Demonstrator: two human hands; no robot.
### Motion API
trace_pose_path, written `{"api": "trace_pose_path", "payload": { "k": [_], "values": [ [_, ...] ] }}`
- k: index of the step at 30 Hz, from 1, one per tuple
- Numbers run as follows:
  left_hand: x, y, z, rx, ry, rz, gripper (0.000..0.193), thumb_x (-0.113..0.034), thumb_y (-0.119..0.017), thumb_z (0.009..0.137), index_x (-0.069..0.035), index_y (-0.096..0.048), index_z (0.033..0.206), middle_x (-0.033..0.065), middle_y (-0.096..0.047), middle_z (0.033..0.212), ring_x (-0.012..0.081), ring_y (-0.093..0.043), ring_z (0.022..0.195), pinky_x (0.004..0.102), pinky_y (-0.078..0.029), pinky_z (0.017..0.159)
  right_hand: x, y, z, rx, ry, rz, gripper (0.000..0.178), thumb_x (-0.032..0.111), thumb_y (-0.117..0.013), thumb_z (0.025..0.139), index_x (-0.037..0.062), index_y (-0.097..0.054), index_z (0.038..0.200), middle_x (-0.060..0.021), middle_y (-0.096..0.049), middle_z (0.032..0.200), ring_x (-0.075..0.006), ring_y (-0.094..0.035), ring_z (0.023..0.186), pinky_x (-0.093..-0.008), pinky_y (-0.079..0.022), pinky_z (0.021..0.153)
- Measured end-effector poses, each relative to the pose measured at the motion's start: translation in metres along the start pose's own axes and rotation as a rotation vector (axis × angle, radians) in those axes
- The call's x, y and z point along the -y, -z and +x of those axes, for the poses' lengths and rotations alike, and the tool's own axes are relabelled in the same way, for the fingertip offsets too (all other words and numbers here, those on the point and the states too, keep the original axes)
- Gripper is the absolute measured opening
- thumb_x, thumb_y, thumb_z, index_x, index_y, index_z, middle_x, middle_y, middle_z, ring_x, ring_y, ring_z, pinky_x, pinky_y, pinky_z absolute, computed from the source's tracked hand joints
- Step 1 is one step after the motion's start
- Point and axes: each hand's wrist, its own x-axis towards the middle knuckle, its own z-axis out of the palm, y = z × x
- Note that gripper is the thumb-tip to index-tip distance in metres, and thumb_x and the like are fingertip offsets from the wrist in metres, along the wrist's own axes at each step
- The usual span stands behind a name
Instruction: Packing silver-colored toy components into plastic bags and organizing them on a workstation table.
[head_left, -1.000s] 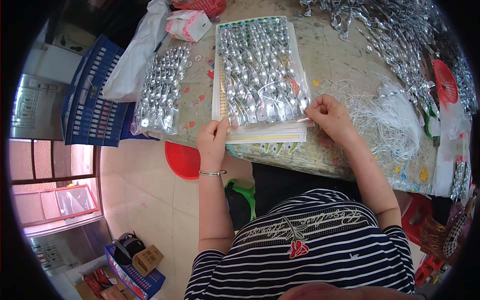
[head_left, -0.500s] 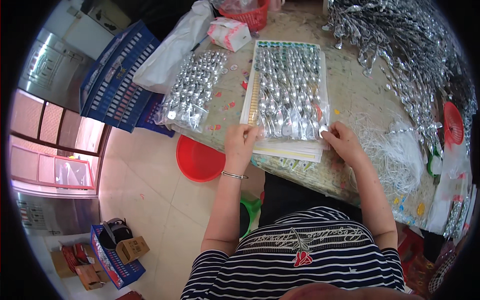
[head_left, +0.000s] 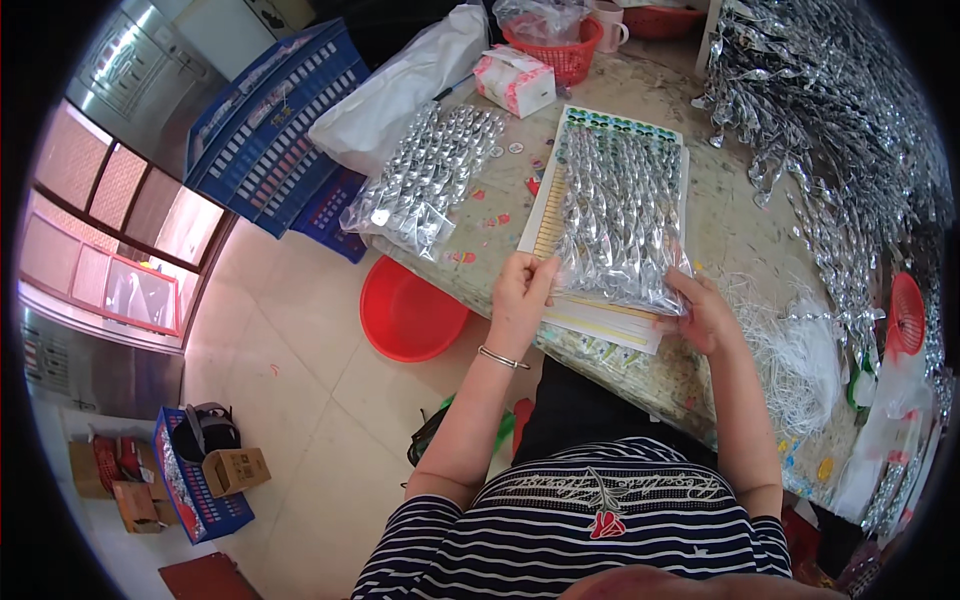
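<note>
A clear plastic bag (head_left: pixel 620 225) packed with rows of twisted silver foil strips lies in front of me on a stack of printed sheets (head_left: pixel 605 318). My left hand (head_left: pixel 524 290) is closed, thumb and fingers pinching the bag's near left corner. At the near right corner my right hand (head_left: pixel 705 312) grips the bag, its thumb on top and other fingers partly beneath; these are slightly blurred. Green round stickers (head_left: pixel 625 125) show along the far edge of the top sheet. A second bag of silver twists (head_left: pixel 430 175) rests to the left.
Silver foil garlands (head_left: pixel 830 120) heap at the far right, above tangled white string (head_left: pixel 790 350). A tissue box (head_left: pixel 515 80), a red basket (head_left: pixel 565 50) and a white sack (head_left: pixel 405 90) stand at the back. Blue crates (head_left: pixel 280 125) and a red basin (head_left: pixel 412 310) are left of the table.
The view has shifted, so the table sits lower and farther right. My right hand's fingers have moved around the bag's near right corner; the round white spot by its thumb no longer shows.
</note>
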Motion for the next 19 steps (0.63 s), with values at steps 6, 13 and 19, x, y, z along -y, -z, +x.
{"api": "trace_pose_path", "payload": {
  "k": [6,13,19],
  "values": [
    [-0.024,0.009,-0.011,-0.075,-0.092,-0.159,0.018,-0.020,-0.057,0.096,-0.008,-0.049,0.085,-0.0046,-0.049,0.068,0.0014,-0.042,0.055,0.0181,-0.034,0.049,0.002,-0.009,-0.018,0.092,0.130,0.016,0.021,0.019,-0.061,0.091,0.0001,-0.059,0.099,-0.0031,-0.063,0.084,-0.0112,-0.060,0.073,-0.0258,-0.048,0.061],
    [-0.050,0.067,-0.007,-0.375,-0.414,-0.098,0.013,-0.016,-0.051,0.097,-0.007,-0.053,0.089,-0.0038,-0.049,0.075,0.0020,-0.042,0.065,0.0199,-0.036,0.058,0.033,-0.082,-0.029,0.256,0.231,-0.207,0.027,0.021,-0.061,0.092,-0.0030,-0.060,0.104,-0.0046,-0.063,0.095,-0.0105,-0.057,0.085,-0.0272,-0.046,0.076],
    [-0.068,0.152,0.042,-0.592,-0.500,-0.236,0.012,-0.014,-0.054,0.095,-0.006,-0.051,0.087,-0.0035,-0.047,0.080,0.0048,-0.040,0.070,0.0199,-0.034,0.064,0.058,-0.195,0.029,0.488,0.245,-0.173,0.038,0.027,-0.061,0.092,-0.0049,-0.057,0.112,-0.0077,-0.062,0.102,-0.0137,-0.057,0.093,-0.0289,-0.046,0.082]
  ]
}}
